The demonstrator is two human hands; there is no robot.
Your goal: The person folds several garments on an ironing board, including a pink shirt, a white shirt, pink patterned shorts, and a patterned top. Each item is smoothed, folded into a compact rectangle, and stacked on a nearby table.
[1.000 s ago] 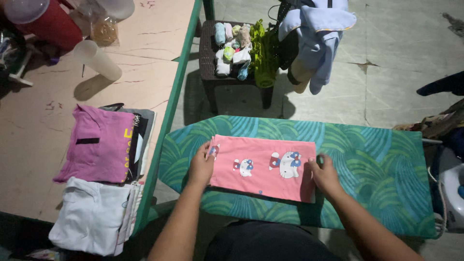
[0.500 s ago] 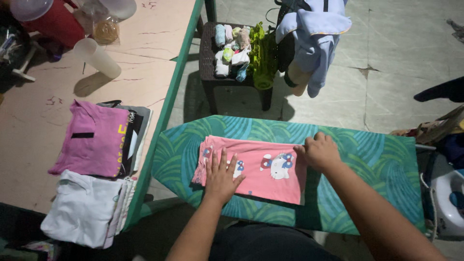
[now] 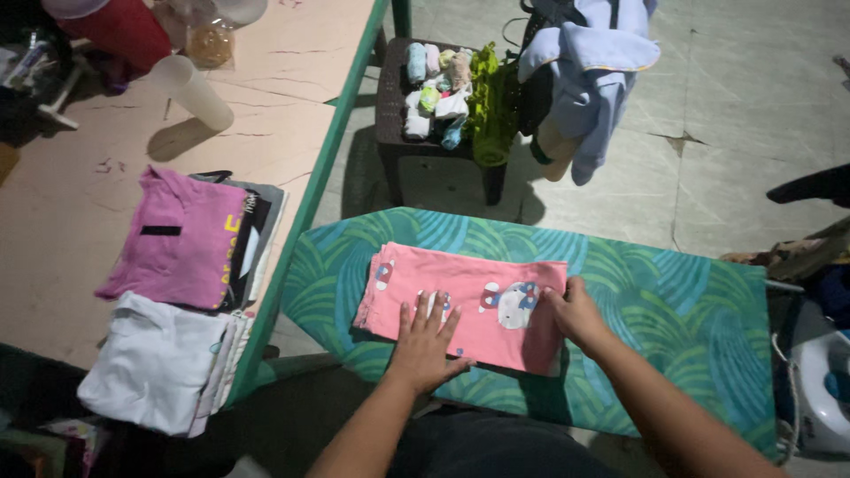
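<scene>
L hand flat, fingers spread, pressing pink cloth on board. R hand curled, gripping cloth's right edge; cloth lies beyond L fingertips.

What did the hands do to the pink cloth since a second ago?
The left hand slid from the pink cloth's left edge onto its middle, lying flat. The right hand stayed at the right edge. The cloth remains on the ironing board; the folded clothes are untouched.
</scene>
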